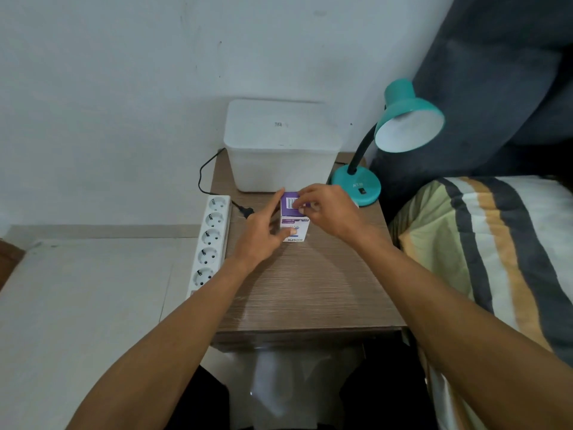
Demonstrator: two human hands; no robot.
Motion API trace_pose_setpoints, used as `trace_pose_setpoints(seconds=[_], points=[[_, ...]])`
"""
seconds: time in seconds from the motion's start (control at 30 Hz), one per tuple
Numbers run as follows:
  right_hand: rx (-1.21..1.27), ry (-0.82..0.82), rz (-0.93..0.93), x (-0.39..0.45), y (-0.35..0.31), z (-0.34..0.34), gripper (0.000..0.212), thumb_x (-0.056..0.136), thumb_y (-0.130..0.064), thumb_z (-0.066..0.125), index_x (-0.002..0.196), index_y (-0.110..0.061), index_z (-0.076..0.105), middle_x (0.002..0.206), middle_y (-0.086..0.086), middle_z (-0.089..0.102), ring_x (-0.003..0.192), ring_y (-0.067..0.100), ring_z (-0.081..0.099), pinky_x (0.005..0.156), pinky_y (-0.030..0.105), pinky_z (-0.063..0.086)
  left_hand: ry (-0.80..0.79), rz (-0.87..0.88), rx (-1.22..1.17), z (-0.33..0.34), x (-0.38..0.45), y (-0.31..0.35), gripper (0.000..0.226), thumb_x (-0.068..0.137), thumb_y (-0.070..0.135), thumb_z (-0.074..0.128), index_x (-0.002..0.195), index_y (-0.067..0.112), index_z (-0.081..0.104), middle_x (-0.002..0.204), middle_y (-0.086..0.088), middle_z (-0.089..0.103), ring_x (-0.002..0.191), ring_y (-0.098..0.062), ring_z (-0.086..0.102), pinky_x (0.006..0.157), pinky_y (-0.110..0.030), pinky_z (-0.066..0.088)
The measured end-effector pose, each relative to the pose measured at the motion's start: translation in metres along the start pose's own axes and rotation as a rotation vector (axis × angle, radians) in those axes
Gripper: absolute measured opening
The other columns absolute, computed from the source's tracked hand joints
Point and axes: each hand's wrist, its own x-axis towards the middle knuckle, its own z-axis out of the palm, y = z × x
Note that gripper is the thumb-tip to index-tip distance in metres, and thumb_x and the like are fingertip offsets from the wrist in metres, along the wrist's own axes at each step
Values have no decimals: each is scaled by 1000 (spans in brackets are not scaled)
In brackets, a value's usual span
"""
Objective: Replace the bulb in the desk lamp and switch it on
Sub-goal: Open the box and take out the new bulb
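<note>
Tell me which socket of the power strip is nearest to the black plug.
The top socket of the white power strip, farthest from the person. The black plug lies unplugged just right of it.

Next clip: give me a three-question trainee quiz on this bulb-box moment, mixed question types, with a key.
1. True or false: both hands are on the bulb box.
2. Which hand's fingers are at the box's top flap? A) left hand B) right hand
3. Fill in: the teal lamp stands to the ___ of the white bin, as the camera sees it.

Key: 1 true; 2 B; 3 right. The plug lies on the table beside the power strip.
</note>
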Motion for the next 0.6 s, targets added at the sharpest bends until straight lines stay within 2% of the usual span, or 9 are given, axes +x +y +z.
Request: trace_pose_setpoints(seconds=[0.03, 0.1, 0.17, 0.3, 0.4, 0.5, 0.6], points=[[-34, -17, -27, 1, -1, -1, 26, 93, -24, 70, 118, -17, 75, 128, 5, 69, 115, 20, 64, 93, 38, 55, -1, -5, -2, -1, 0, 0, 93, 84, 7, 84, 160, 19, 32, 131, 5, 64, 106, 17, 62, 92, -14, 55], [-77, -36, -70, 1, -2, -5, 27, 93, -23, 70, 119, -17, 75, 127, 4, 71, 113, 22, 65, 92, 38, 55, -4, -21, -19, -1, 2, 0, 94, 83, 9, 85, 160, 23, 32, 133, 3, 66, 111, 1, 68, 96, -32, 59], [-107, -66, -103, 0, -3, -9, 29, 94, -22, 69, 122, -17, 74, 128, 4, 70, 114, 22, 65, 92, 38, 54, -7, -18, -24, -2, 2, -1, 94, 83, 10, 85, 159, 25, 32, 134, -1, 68, 115, -11, 70, 98, -41, 59], [-109, -130, -128, 2, -5, -16, 32, 93, -21, 70, 125, -17, 72, 131, 4, 69, 116, 23, 64, 95, 40, 53, -9, -20, -9, -2, 3, -1, 95, 82, 11, 86, 159, 23, 32, 138, -3, 66, 120, -16, 68, 100, -43, 58], [-126, -166, -147, 6, -5, -19, 33, 92, -22, 72, 125, -17, 72, 127, 4, 71, 112, 22, 66, 90, 38, 55, -12, -29, -24, -1, 3, -3, 95, 82, 9, 86, 160, 24, 32, 138, -2, 66, 120, -13, 68, 100, -42, 58], [-152, -152, -158, 6, -3, -17, 35, 94, -25, 69, 128, -17, 67, 120, 6, 74, 104, 24, 68, 83, 37, 56, -8, -30, -41, 0, 3, -4, 95, 82, 6, 85, 160, 22, 33, 134, 2, 66, 119, -10, 68, 101, -40, 58], [-172, -109, -217, 1, 3, -13, 36, 96, -30, 64, 129, -14, 65, 118, 8, 74, 99, 25, 70, 79, 38, 57, -5, -16, -40, 0, 3, -3, 96, 82, 5, 85, 160, 22, 32, 136, -1, 66, 121, -11, 67, 103, -41, 57]])
